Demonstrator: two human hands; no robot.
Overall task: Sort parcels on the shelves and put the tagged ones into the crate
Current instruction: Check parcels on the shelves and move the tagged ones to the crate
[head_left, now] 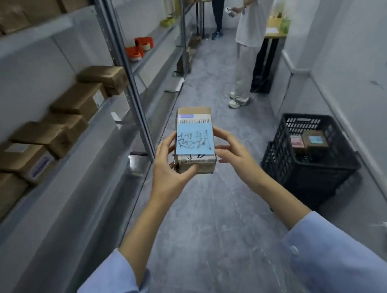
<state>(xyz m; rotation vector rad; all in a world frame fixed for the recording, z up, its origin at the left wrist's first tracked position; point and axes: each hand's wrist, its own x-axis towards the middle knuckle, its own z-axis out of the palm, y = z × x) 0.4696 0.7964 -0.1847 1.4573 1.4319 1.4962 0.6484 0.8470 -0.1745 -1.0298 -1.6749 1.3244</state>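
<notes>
A small brown cardboard parcel [195,141] with a barcode label and a light blue tag bearing black handwriting is held up in mid-aisle. My left hand [166,170] grips its left side and underside, and my right hand [229,151] holds its right side. The black plastic crate [307,156] stands on the floor to the right, by the wall; inside it lie a parcel with a blue tag [316,139] and one with a pink tag [297,142]. Several untagged brown parcels [78,100] lie on the grey metal shelf [88,142] at left.
Orange tape rolls [139,48] sit on a farther shelf. Two people stand down the aisle, the nearer one [251,34] beside a small table [274,35] at the right wall. Grey floor runs between shelves and wall.
</notes>
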